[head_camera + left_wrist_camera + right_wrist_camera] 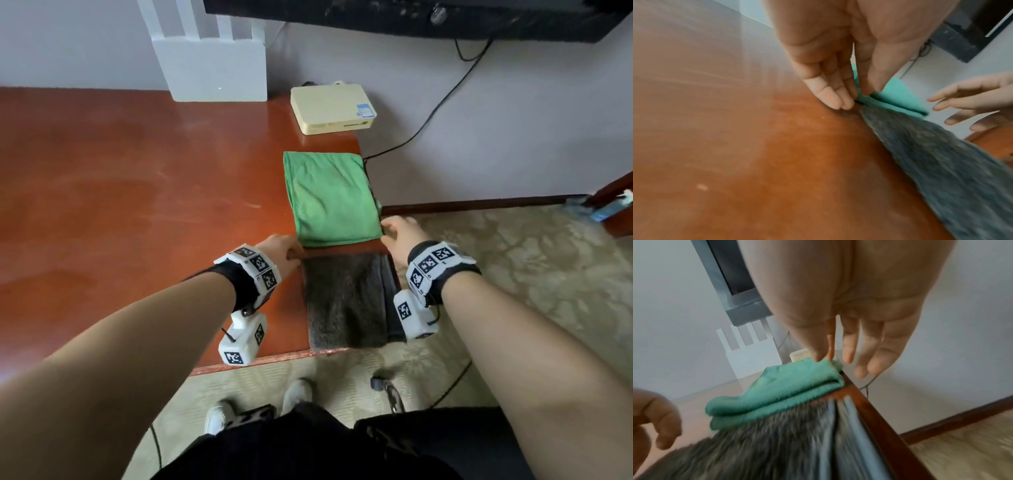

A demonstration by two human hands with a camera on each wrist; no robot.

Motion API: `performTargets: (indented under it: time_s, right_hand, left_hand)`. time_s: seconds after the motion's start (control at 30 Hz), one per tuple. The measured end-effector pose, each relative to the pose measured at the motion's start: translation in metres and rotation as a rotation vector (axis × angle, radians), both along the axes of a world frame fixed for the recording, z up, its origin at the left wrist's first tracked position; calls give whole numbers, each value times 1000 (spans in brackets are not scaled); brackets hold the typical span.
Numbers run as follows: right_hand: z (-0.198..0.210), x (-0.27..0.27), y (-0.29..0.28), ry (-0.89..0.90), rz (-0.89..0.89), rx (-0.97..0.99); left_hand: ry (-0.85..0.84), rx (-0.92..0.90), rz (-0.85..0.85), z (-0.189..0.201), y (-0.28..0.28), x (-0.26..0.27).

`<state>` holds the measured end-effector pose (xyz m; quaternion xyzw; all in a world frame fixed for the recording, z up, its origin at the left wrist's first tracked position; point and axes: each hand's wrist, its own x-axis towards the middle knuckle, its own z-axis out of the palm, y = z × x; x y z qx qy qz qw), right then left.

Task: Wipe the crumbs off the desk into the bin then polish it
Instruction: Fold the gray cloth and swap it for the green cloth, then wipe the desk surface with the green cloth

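Head view: left hand [279, 251] pinches the green cloth [330, 195], right hand [402, 236] open beside it. Looks limp; best lifted by its corners.

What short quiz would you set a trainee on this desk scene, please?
1. True or false: the green cloth lies nearer the person than the grey cloth.
2. What stands beyond the green cloth on the desk? A. a cream box B. a mug C. a lamp
3. Which hand is at the green cloth's corner by the desk's side edge?
Key: 1 false; 2 A; 3 the right hand.
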<state>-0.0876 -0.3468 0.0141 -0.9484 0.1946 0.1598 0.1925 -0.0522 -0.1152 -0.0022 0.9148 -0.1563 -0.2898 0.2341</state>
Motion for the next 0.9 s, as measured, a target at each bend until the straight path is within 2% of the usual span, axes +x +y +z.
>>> performTargets:
  time_s: [0.1,0.17,0.23,0.33,0.43,0.57,0.63,0.77,0.9]
  right_hand:
    - [9,35,11,-75,7,-23]
    - [11,58,30,-45,29,-8]
    - [8,78,54,65,69,-23]
    - [-3,95,85,265,135,-171]
    - [-10,102,103,322,131,-296]
    - [-16,111,128,252,113,-270]
    - [-18,108,155,214,175,-257]
    - [-16,76,224,145,426,-250]
    - [-4,36,263,280,758,-143]
  left_hand:
    - [-47,79,157,-2,33,11]
    - [-76,155,261,-1,62,17]
    - [-91,229,336,-1,90,20]
    - [-99,306,425,-3,132,24]
    - [-123,361,453,-8,173,28]
    - [-90,459,414,-15,218,43]
    - [-88,488,352,-17,234,57]
    - [-86,510,177,-19,257,82]
    - [-100,533,46,-26,270,83]
